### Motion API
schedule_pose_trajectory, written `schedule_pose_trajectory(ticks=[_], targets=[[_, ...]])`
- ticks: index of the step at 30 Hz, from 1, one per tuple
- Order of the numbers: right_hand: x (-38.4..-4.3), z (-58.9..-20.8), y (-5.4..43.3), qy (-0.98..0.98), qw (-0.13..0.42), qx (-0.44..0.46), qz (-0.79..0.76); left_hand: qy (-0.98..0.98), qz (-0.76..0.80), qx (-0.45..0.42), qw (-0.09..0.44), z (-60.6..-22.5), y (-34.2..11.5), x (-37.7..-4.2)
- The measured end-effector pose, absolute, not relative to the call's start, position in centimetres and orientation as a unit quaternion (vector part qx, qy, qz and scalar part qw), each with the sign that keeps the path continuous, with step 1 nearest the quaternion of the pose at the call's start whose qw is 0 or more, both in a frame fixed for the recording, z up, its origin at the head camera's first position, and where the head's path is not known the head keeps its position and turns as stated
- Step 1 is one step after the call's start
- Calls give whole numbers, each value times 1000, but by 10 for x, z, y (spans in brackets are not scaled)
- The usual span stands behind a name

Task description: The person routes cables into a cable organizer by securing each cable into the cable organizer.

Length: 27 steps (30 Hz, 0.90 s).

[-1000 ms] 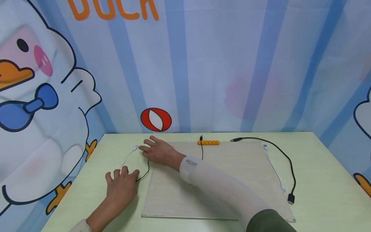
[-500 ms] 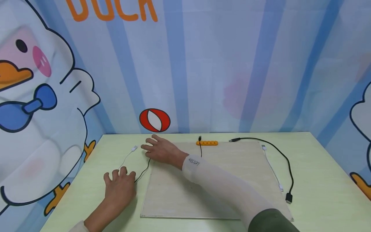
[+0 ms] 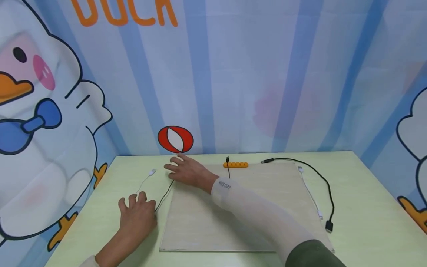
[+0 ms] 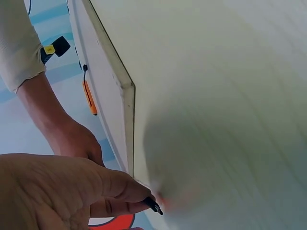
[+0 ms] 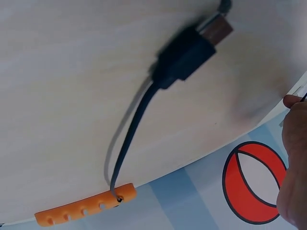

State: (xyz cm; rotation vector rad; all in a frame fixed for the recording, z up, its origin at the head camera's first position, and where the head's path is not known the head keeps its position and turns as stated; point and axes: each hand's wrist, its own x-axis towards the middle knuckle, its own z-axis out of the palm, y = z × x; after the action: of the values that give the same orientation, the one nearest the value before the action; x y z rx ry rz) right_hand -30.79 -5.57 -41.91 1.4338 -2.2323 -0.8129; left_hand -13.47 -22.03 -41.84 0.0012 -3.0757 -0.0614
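Observation:
My left hand [image 3: 137, 218] is over the table left of the board, pinching the small black plug [image 4: 154, 206] of a thin black cable [image 3: 163, 199] between thumb and finger. That cable runs up to my right hand [image 3: 189, 171], which holds it by thumb and fingertips at the board's far left corner. Close by lies a white cable [image 3: 145, 181], its far plug pointing away. At the back edge, an orange cable holder [image 3: 235, 165] has another black cable in its end slot. That cable's USB plug [image 5: 186, 56] lies over the board, under my right forearm.
A light flat board [image 3: 253, 207] covers the table's middle. Right of it lie a thick black cable [image 3: 328, 185] and a short white cable [image 3: 310, 193]. A printed curtain [image 3: 240, 74] stands behind the table [image 3: 360, 207].
My right hand has drawn a little to the right, and the black cable between my hands is straighter. My left hand has hardly moved. The head view has shifted slightly.

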Motion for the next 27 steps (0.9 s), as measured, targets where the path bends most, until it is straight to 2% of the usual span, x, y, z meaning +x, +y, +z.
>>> schedule_pose_trajectory(ticks=[7, 19, 27], targets=[[-312, -416, -48, -794, 187, 518, -258, -999, -16, -10, 50, -416, -213, -133], [-312, -411, -36, -803, 178, 517, -236, -999, -10, -9, 33, -410, -198, -134], [-315, -407, -23, -809, 177, 514, -222, -997, -28, -31, 62, -411, -189, -133]])
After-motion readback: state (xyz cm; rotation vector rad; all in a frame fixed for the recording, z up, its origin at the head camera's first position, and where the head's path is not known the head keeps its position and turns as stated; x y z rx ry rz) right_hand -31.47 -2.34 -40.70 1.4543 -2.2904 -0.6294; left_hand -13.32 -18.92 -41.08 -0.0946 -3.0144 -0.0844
